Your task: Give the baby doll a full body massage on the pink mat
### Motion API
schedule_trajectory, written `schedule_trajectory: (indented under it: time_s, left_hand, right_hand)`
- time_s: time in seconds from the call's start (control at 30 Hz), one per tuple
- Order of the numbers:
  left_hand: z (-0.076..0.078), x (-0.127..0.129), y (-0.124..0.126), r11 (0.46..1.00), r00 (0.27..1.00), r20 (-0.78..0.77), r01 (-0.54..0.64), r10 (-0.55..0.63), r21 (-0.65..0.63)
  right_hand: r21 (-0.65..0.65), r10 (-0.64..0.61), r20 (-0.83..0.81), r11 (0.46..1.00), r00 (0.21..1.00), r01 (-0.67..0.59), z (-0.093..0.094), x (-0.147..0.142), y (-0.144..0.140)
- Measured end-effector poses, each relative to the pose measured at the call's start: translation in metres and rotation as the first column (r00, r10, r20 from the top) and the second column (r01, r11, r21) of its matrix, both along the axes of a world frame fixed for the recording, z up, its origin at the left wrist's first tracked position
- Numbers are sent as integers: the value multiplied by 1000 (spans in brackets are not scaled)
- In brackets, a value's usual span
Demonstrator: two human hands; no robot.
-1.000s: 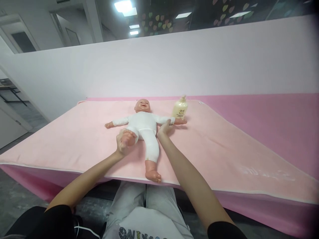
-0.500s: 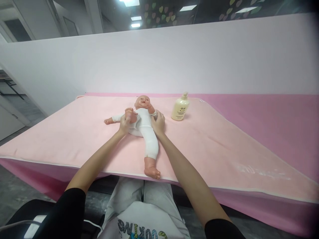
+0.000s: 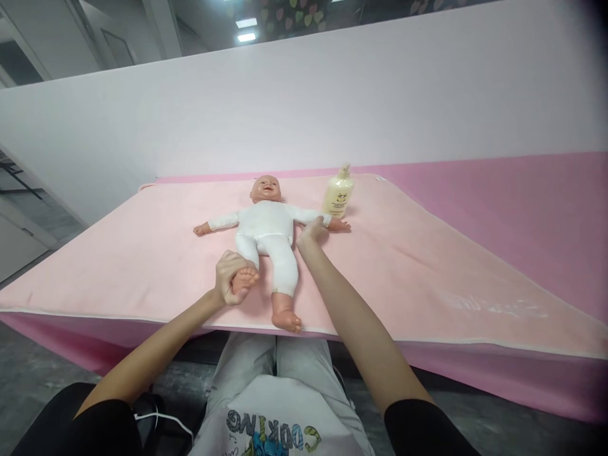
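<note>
Our doll (image 3: 266, 218) lies face-up on the towel (image 3: 403, 272); around its belly, our left hand (image 3: 228, 271) grips a foot (image 3: 246, 279) at seven o'clock, our right hand (image 3: 311, 234) an arm (image 3: 304, 215) at three, bottle (image 3: 339, 195) at two

At the centre of the frame, the doll (image 3: 266, 218) pairs smooth, faintly glossy plastic-looking head, hands and feet with a matt white cloth body. Right of its head, the bottle (image 3: 339, 195) looks like shiny, pale yellow plastic. The pink blanket (image 3: 403, 285) beneath is soft, matt cloth; the white wall (image 3: 332, 107) behind looks smooth, and the dark pane (image 3: 285, 12) at the top edge is glossy.
</note>
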State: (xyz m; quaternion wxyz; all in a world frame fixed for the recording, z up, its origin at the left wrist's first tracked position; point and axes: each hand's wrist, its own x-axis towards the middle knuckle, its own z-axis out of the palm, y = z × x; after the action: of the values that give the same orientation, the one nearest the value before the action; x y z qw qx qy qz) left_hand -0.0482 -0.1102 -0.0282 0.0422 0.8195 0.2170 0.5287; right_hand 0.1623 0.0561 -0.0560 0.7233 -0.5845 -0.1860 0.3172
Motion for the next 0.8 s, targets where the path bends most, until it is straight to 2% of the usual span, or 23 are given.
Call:
schedule_trajectory:
  time_s: [0.03, 0.1, 0.17, 0.2, 0.23, 0.3, 0.37, 0.43, 0.47, 0.5, 0.53, 0.6, 0.7, 0.8]
  left_hand:
    - [3, 3, 4, 1000, 999, 51, 12, -11, -5]
    - [13, 9, 20, 999, 962, 273, 36, -28, -23]
    - [27, 15, 44, 997, 886, 464, 25, 14, -79]
    - [33, 17, 57, 992, 853, 517, -1, 67, -127]
    - [37, 18, 71, 981, 855, 508, -5, 104, -193]
    - [40, 19, 95, 959, 885, 450, 16, 119, -284]
    - [34, 18, 113, 940, 911, 397, 37, 107, -339]
    - [25, 16, 123, 934, 907, 405, 41, 115, -356]
    - [21, 15, 125, 934, 901, 417, 40, 120, -355]
    - [18, 14, 126, 935, 897, 426, 41, 121, -352]
    - [17, 14, 125, 936, 896, 427, 41, 120, -349]
    - [19, 13, 120, 939, 904, 411, 32, 120, -343]
    - [26, 12, 102, 959, 919, 373, -14, 124, -284]
    - [27, 12, 70, 986, 934, 332, -92, 133, -138]
  right_hand:
    - [-27, -23, 1, 999, 1000, 23, 0, -1, -1]
    - [-87, -75, 27, 993, 997, 77, 1, -3, -3]
    - [-30, -55, 176, 998, 983, 61, 3, -5, -8]
    - [24, -39, 268, 999, 963, 34, 5, -5, -10]
    - [78, -20, 371, 997, 928, -10, 6, -5, -13]
    - [122, 40, 602, 982, 798, -141, 10, -5, -18]
    - [45, 133, 803, 959, 581, -281, 14, -4, -22]
    - [-72, 207, 901, 938, 382, -338, 17, -4, -24]
    - [-106, 224, 918, 934, 328, -342, 18, -4, -25]
    - [-115, 227, 923, 933, 311, -340, 18, -4, -25]
    - [-105, 219, 920, 936, 323, -337, 17, -5, -25]
    - [-49, 190, 893, 942, 408, -332, 13, -6, -24]
    - [45, 148, 761, 959, 631, -279, 7, -8, -22]
    - [46, 86, 530, 990, 844, -130, 6, -7, -19]
